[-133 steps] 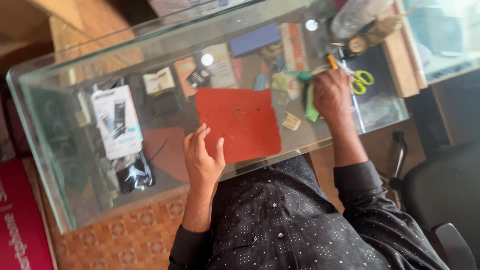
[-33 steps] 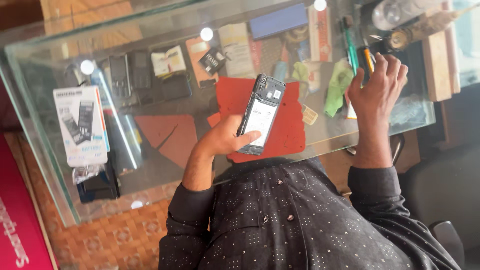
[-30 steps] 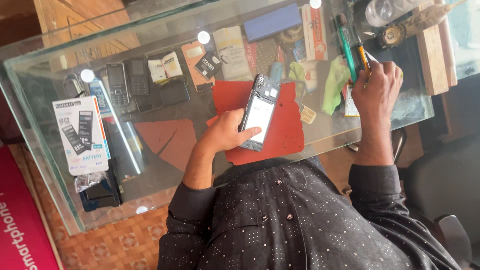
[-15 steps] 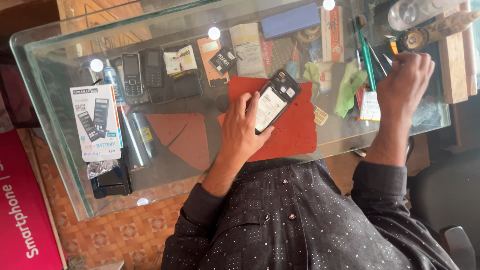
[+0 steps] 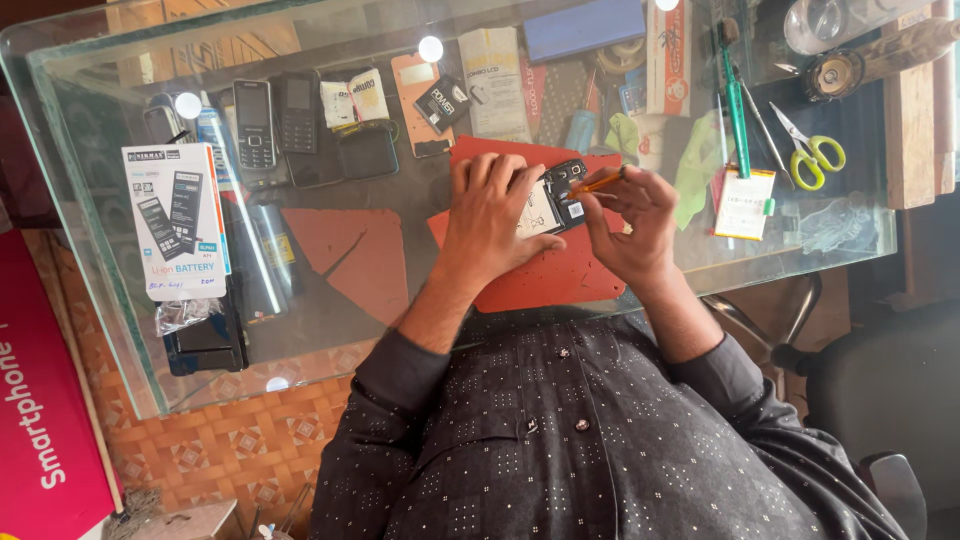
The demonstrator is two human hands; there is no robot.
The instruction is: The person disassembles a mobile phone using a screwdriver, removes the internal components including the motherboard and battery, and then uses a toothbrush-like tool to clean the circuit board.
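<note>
The left hand (image 5: 492,222) presses the open black phone (image 5: 553,196) onto the red mat (image 5: 560,280) while the right hand (image 5: 632,225) fingers pinch a thin orange tool (image 5: 598,182) over it.

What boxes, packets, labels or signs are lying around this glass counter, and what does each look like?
White rectangular battery box with phone pictures: left, under the glass.
Tall white-and-orange carton: top, right of centre.
Small white card packet with green edge: right, below the green-handled tool.
Small black square packet: top centre.
Pink-red sign with white lettering: floor, far left.
</note>
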